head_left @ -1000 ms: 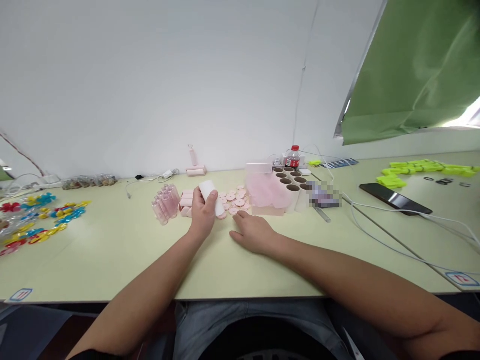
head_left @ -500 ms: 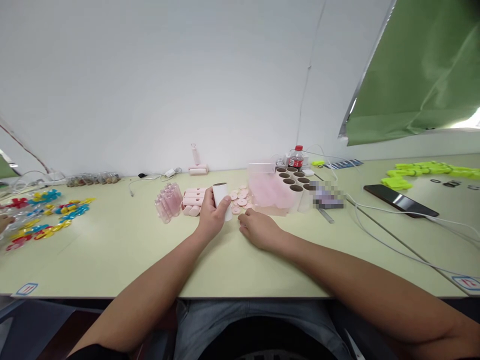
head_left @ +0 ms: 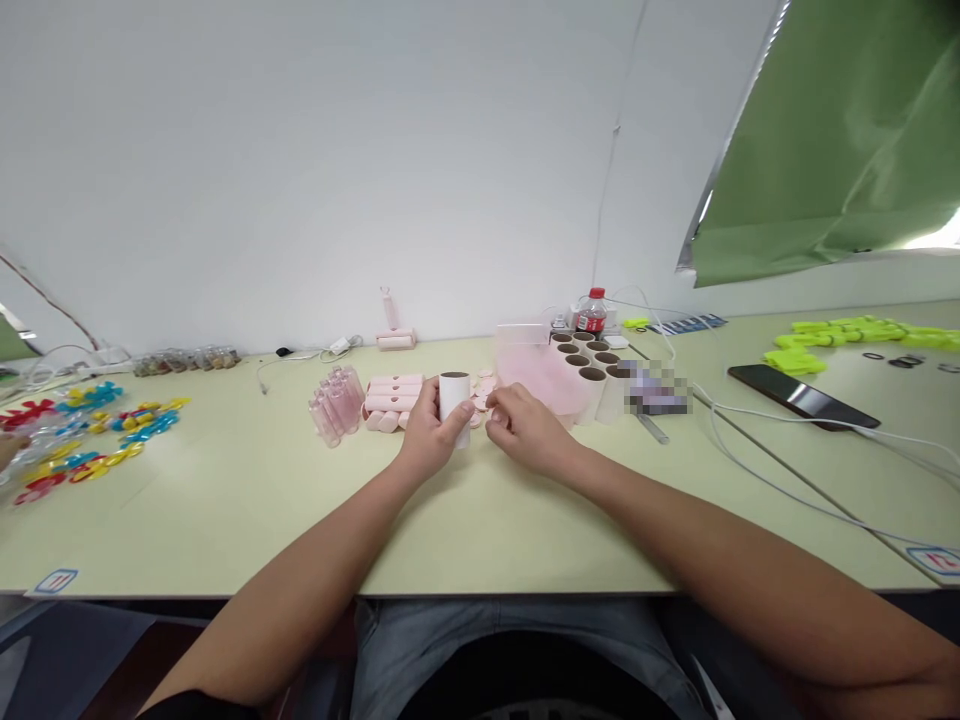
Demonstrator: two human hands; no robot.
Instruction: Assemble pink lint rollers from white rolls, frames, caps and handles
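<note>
My left hand (head_left: 431, 435) is wrapped round a white lint roller refill (head_left: 454, 395), which stands upright with its dark open end facing up. Just right of it, my right hand (head_left: 529, 428) has its fingers curled together; whatever may be in them is too small to make out. Small pink discs (head_left: 486, 382) lie behind and between the hands, partly covered by my right hand. Left of my left hand are stacked pink cylinders (head_left: 395, 392) and a cluster of clear pink handles (head_left: 337, 402).
Several white rolls (head_left: 592, 390) stand at the right beside a sheer pink bag (head_left: 529, 365). Behind them is a cola bottle (head_left: 592, 312). A phone (head_left: 801, 397) and a white cable (head_left: 750, 480) lie further right. Colourful plastic pieces (head_left: 97, 440) lie far left, near another person's hand.
My left hand has brought the roll slightly right and more upright. My right hand has risen a little from the table, and its fingers have drawn closer together near the roll.
</note>
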